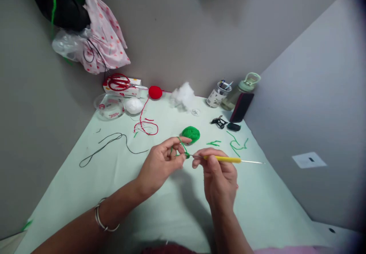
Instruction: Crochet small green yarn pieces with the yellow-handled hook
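My left hand (162, 162) pinches a small piece of green crochet work (187, 155) between thumb and fingers. Green yarn (182, 143) runs up over its raised index finger. In my right hand (220, 174) is a crochet hook (224, 158) with a yellow handle and thin metal ends, held like a pencil. Its left tip meets the green piece; the other end points right. Just behind my left fingertips lies a ball of green yarn (191, 134). The exact stitches are too small to make out.
Along the back stand red-handled scissors (119, 82) on a box, a red yarn ball (155, 92), white stuffing (183, 96), a pen cup (219, 94), a bottle (233, 96) and a phone (241, 107). Green yarn scraps (236, 145) lie right, a dark cord (105, 151) left.
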The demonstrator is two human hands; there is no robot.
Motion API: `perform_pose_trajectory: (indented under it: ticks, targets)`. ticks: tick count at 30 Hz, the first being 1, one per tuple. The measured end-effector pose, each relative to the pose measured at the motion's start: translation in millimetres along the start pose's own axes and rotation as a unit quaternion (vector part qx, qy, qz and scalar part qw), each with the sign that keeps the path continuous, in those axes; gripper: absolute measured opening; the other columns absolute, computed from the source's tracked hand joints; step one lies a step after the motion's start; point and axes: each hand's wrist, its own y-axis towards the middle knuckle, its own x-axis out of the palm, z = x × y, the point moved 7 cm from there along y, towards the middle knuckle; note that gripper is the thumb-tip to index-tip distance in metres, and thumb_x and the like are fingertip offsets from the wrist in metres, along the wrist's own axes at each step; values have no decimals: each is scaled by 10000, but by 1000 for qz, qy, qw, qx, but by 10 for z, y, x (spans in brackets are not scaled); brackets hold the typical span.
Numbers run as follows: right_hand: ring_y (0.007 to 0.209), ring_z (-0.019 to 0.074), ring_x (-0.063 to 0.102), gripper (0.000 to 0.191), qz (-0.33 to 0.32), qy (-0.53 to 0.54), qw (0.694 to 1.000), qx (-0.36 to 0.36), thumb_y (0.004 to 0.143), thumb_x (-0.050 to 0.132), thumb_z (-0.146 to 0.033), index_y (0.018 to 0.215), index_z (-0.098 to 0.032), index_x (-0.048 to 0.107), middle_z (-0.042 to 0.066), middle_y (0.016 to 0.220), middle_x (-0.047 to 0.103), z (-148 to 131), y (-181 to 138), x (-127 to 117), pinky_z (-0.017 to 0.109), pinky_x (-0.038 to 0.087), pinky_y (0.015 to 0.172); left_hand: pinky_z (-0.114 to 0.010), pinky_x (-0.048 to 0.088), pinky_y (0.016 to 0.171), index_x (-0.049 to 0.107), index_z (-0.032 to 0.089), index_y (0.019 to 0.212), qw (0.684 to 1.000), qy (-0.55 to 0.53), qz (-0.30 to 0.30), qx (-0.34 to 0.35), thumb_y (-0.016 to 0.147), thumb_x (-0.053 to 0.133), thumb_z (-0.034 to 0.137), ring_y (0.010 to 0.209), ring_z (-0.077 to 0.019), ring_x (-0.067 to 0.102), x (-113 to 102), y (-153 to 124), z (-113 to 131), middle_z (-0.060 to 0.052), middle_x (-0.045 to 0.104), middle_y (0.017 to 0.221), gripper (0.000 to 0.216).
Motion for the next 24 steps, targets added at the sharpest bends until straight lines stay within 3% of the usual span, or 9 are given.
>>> perform_pose_trajectory:
  ticks: [3,5,12,17,21,24]
  targets:
    - [772,137,685,167,-15,-23,1000,-5,1007,639,-256,997,-265,805,36,975,758,29,5,29,303,576,711,-281,502,732,720,196,1189,997,-56,-60,-6,880,721,269,754,-120,578,89,7,-76,-10,656,920,318]
    - [777,136,677,181,-13,-43,999,-15,1012,627,-232,1013,-274,803,33,988,756,23,-1,30,309,569,727,-274,507,739,721,207,1202,995,-75,-66,-8,902,729,286,772,-118,588,93,11,-106,-14,667,940,310]
    - [753,135,677,188,-23,-46,997,-51,1003,626,-195,1007,-266,800,22,918,705,-56,-11,62,306,574,689,-219,370,537,681,204,1298,990,-118,-58,-52,836,823,291,667,-86,590,67,16,-93,2,644,907,492]
    - [705,139,682,165,7,49,999,16,993,652,-303,953,-235,797,33,862,727,1,44,11,281,578,622,-225,419,577,667,175,1339,975,-175,-95,-95,795,864,295,675,-95,541,106,10,-83,3,618,840,591]
    - [597,116,616,190,31,100,990,91,944,703,-353,848,-202,768,17,746,681,67,105,-52,245,516,538,-221,421,545,747,168,1215,962,-215,-136,-95,763,883,282,684,-103,480,147,23,-78,2,565,808,485]
    - [565,106,580,204,37,121,983,133,910,738,-374,809,-196,745,10,721,662,112,117,-63,226,473,496,-217,438,558,781,179,1136,966,-210,-129,-74,777,871,268,683,-97,476,144,33,-54,8,546,807,381]
